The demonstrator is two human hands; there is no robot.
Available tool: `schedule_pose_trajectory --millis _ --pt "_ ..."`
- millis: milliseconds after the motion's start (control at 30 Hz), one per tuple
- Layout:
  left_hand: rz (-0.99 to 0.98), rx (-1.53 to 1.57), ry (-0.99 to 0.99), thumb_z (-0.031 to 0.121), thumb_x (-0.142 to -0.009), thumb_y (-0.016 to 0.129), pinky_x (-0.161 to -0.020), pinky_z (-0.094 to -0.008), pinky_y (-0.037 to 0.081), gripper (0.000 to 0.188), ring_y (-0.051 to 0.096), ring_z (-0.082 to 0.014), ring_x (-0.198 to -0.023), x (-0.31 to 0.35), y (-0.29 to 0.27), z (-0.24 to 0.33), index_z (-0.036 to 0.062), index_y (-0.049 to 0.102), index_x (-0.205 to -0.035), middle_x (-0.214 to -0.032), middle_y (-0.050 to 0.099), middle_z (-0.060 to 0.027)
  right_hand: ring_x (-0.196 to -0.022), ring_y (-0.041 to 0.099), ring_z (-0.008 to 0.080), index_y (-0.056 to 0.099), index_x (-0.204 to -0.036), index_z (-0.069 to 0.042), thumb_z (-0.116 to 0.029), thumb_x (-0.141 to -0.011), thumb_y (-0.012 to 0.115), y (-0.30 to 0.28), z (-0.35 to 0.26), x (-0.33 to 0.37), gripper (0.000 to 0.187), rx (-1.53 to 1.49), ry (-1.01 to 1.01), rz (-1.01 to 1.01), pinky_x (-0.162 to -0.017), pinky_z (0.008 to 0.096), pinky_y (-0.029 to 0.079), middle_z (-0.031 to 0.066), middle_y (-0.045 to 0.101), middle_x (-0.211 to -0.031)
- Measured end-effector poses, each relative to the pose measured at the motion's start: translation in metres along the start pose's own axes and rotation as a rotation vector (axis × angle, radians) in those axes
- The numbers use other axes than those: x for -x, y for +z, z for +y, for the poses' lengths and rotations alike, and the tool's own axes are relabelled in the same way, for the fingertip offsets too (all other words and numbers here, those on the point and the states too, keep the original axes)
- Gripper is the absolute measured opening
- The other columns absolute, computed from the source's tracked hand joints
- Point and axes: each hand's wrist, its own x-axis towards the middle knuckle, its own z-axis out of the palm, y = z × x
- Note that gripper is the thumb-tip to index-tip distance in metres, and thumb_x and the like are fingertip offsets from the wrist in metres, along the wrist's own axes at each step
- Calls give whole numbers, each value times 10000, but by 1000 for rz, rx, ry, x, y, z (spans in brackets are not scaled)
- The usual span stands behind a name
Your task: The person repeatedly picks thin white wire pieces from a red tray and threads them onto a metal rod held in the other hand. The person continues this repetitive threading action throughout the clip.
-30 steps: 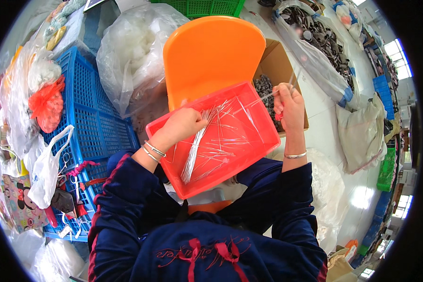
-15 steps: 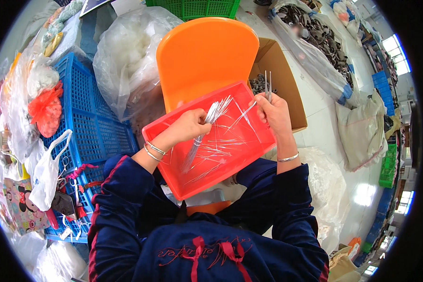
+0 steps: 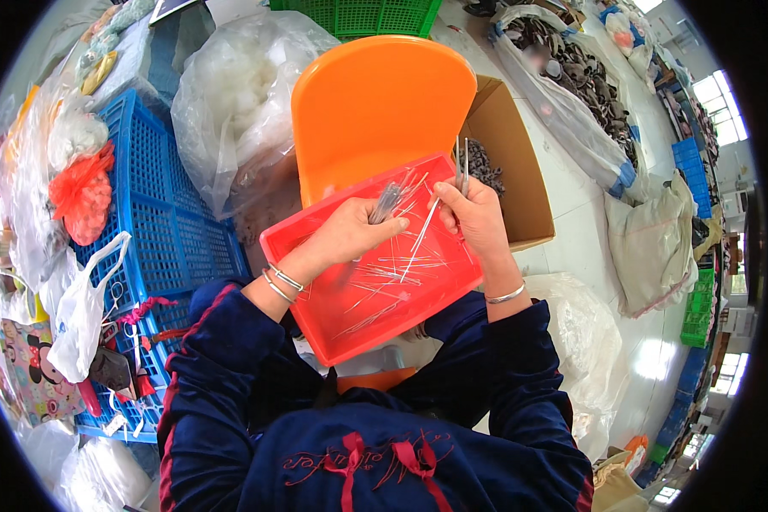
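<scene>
A shallow red tray (image 3: 328, 328) lies tilted across my lap, with loose thin silvery strands (image 3: 392, 273) scattered over its bottom. Above its middle, my left hand (image 3: 343, 232) is closed round a bundle of the same strands (image 3: 387, 201), whose ends stick up past the fingers. My right hand (image 3: 476, 218), over the tray's right side, grips metal tweezers (image 3: 462, 162) with the two tips pointing away from me. From its thumb and fingers a few strands (image 3: 418, 246) slant down toward the tray.
An orange chair (image 3: 384, 111) stands just beyond the tray. Right of it is a cardboard box (image 3: 520, 171) with small dark pieces. Blue crates (image 3: 166, 196) line my left side. A clear bag with white filling (image 3: 239, 111) sits at the back left, a pale sack (image 3: 653, 243) at the right.
My right hand has moved left and nearer me, bringing the strands in its fingers over the tray's middle. My left hand has turned, and its bundle now points more upright.
</scene>
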Motion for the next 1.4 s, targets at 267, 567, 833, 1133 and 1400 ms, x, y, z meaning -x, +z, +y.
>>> schedule_pose_trajectory --millis 267,567,833,1133,1400 --pt "-39 235 -78 312 -974 572 -423 -194 343 279 448 -38 -470 7 13 18 56 684 -984 -666 602 24 -434 424 34 629 -810 -57 -209 -942 634 12 0 -1 201 -45 -28 55 -400 179 295 -22 520 -549" --pt "-12 388 -16 259 -962 591 -415 -187 308 223 422 -27 -460 3 15 9 52 674 -962 -677 614 26 -465 442 29 629 -826 -47 -217 -956 614 11 6 0 215 -39 0 7 -417 175 319 -11 546 -590" --pt "-32 248 -19 272 -917 635 -459 -216 345 224 434 -36 -488 4 14 0 58 676 -864 -621 574 38 -506 392 24 597 -716 -62 -268 -930 652 2 -7 1 302 105 46 -110 -451 205 294 -44 510 -584" --pt "0 220 -48 307 -887 647 -495 -234 385 275 452 -44 -504 4 12 7 63 684 -766 -601 583 29 -473 405 34 610 -713 -48 -244 -924 655 0 1 -2 292 0 120 -62 -424 208 302 -16 546 -594" --pt "-34 184 -56 329 -870 678 -457 -231 365 281 449 -41 -487 3 8 2 69 687 -764 -620 595 29 -468 421 33 617 -866 -24 -214 -956 610 4 4 -3 210 -90 96 -49 -423 187 328 34 615 -696"
